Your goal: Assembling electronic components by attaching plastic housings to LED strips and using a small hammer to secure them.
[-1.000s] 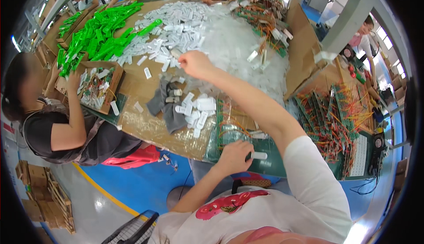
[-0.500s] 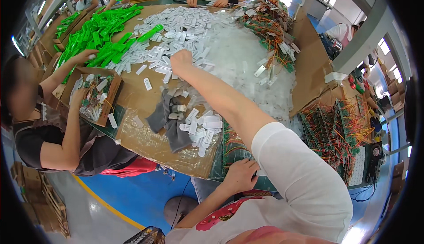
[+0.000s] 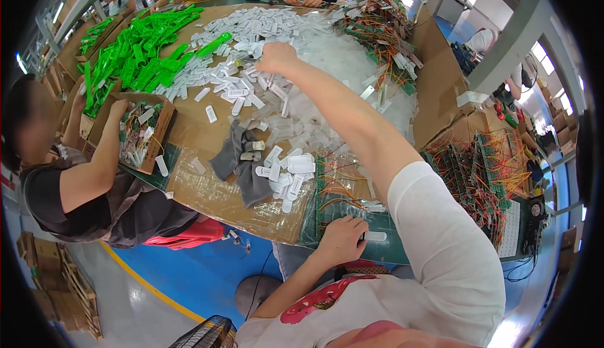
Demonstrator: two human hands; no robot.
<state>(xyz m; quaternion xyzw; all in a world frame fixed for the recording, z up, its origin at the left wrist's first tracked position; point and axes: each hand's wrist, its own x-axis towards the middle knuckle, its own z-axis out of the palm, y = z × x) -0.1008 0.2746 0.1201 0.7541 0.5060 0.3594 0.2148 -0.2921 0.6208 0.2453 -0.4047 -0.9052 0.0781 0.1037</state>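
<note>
My right hand reaches far across the table into a large heap of small white plastic casings. Its fingers are closed, and what they hold, if anything, is hidden. Down at the near edge, my left hand rests on a green mat with its fingers curled. A white casing sticks out from the fingers, beside something small and black at the thumb. Just beyond lies a green circuit board strip with orange and red wires. A smaller group of white casings lies left of it.
Grey cloth lies on the cardboard. Green plastic parts are heaped at the far left, translucent pieces at centre. Wired boards pile up far right and near right. A co-worker at left handles a carton.
My right hand has shifted right and slightly away over the heap. The white casing by my left hand is now in fuller view. The co-worker at left has moved both hands.
</note>
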